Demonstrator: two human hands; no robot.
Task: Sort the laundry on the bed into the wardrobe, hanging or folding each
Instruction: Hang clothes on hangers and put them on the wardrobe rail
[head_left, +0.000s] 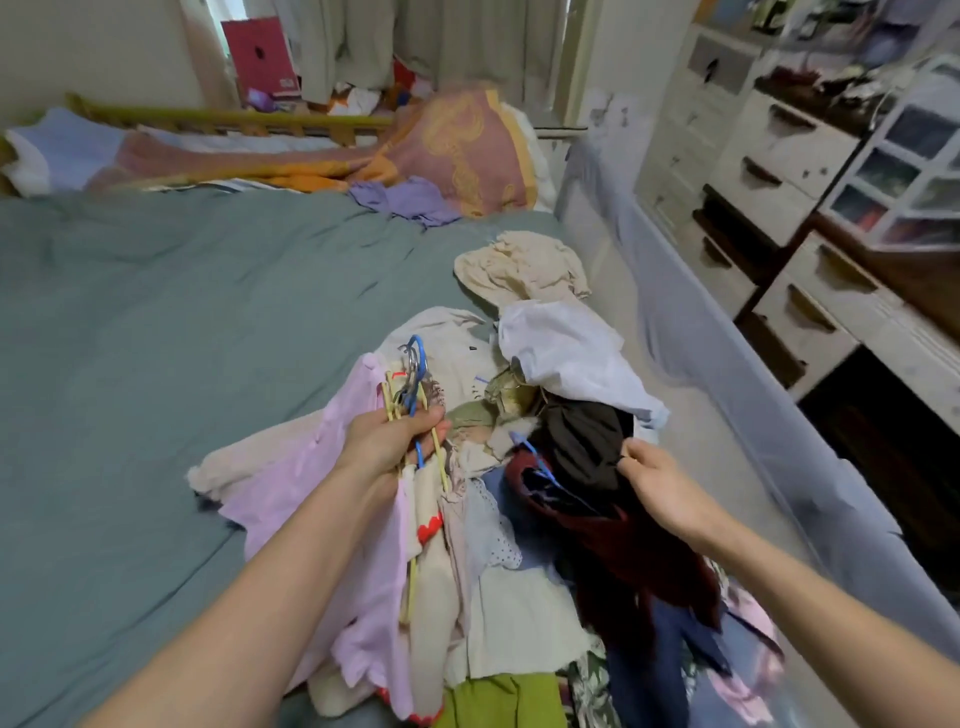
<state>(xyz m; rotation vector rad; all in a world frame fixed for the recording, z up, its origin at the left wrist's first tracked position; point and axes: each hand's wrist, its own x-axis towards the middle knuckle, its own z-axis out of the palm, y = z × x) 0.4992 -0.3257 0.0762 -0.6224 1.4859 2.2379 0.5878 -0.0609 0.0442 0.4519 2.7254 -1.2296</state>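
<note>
- My left hand (387, 441) has its grip clenched round a bundle of hangers (410, 387), blue, yellow and grey hooks sticking up together above my fist.
- Several garments hang from that bundle: a pink top (332, 467) and a cream piece with red trim (428, 530) trail down from it onto the bed (156, 312).
- My right hand (657, 486) pinches the edge of a black garment (584, 441) between thumb and fingertips, so that grip is grasping cloth, lightly.
- The laundry pile (509, 597) lies heaped near the bed's right edge, just beside the padded rail (727, 395); a white shirt (566, 358) and a beige piece (524, 270) lie at its far end.
- A dark red garment (634, 551) with a blue hanger (540, 465) in it lies touching the black one.
- I judge the sorting is at an early step: gathering the pieces already on hangers, most of the pile untouched.
- The next move calls for lifting the black garment free without dragging the red one along, then deciding whether it hangs or folds.
- The wardrobe is not in view, so I cannot tell which way to carry the load.
</note>
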